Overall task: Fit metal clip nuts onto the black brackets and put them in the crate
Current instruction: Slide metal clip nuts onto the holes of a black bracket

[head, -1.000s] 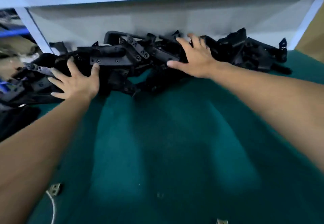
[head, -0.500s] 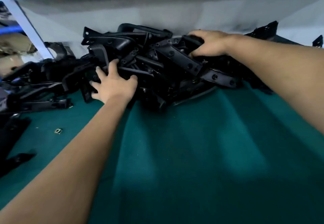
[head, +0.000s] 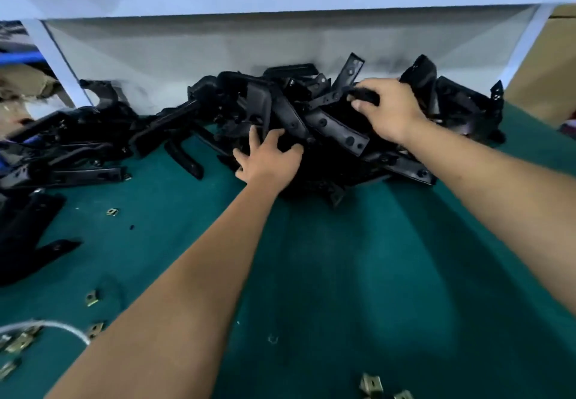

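A heap of black brackets [head: 311, 124] lay on the green worktop [head: 358, 274] against the white back panel [head: 218, 49]. The left hand [head: 268, 158] pressed spread fingers on the heap's front; the right hand [head: 386, 111] curled around a bracket on top. Loose clip nuts [head: 93, 299] lay scattered on the worktop left of the heap.

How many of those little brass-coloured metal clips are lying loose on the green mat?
About 9 metal clips: one far left, two mid-left, a blurry cluster of roughly four at the left edge, two at the bottom. Others may hide under brackets.
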Demonstrator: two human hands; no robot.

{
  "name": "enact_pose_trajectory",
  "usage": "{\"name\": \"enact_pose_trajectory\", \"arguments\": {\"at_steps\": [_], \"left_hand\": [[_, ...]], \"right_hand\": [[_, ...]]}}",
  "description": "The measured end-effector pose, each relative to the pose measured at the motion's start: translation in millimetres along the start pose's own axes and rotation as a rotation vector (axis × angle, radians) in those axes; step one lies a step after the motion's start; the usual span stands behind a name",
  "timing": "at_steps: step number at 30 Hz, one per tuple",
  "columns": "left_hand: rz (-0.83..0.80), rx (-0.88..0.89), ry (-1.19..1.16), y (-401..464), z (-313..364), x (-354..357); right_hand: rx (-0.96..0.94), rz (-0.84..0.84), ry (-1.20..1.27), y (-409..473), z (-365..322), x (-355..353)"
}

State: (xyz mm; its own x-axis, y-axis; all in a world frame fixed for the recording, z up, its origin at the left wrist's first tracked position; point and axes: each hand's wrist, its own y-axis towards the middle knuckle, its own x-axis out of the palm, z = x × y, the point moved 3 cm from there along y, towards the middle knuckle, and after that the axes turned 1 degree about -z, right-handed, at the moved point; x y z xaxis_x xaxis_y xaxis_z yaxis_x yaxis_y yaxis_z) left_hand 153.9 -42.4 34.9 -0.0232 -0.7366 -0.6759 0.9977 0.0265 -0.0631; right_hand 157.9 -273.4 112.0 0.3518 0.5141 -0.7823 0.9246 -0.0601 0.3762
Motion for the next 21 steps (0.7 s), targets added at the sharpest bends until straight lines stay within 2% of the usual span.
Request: {"name": "enact_pose_trajectory", "arguments": {"at_steps": [3, 8, 12, 13, 16, 18, 19, 21], "left_hand": [[0.006, 0.056, -0.073, -29, -1, 9], [0.009, 0.131, -0.007, -73, 1, 12], [-0.068, 0.147, -0.354, -88, -6, -5], [-0.039, 0.165, -0.422, -94, -10, -10], [0.179, 0.277, -0.36, -121, -17, -23], [0.281, 0.281, -0.48, -139, -21, -29], [0.263, 0.234, -0.616, -148, -22, -31], [0.102, 0.106, -0.918, -165, -22, -29]], "right_hand": [[-0.037, 0.032, 0.001, -27, -25, 1], [-0.094, -0.021, -0.051, -65, -49, 3], [-0.119, -0.043, 0.021, -89, -54, -13], [-0.172, 0.013, 0.001, -95, -58, -18], [-0.312, 0.284, -0.11, -120, -76, -35], [-0.343, 0.453, -0.023, -140, -89, -42], [-0.348, 0.516, 0.092, -152, -96, -43], [-0.347, 0.581, 0.343, -177, -108, -42]]}}
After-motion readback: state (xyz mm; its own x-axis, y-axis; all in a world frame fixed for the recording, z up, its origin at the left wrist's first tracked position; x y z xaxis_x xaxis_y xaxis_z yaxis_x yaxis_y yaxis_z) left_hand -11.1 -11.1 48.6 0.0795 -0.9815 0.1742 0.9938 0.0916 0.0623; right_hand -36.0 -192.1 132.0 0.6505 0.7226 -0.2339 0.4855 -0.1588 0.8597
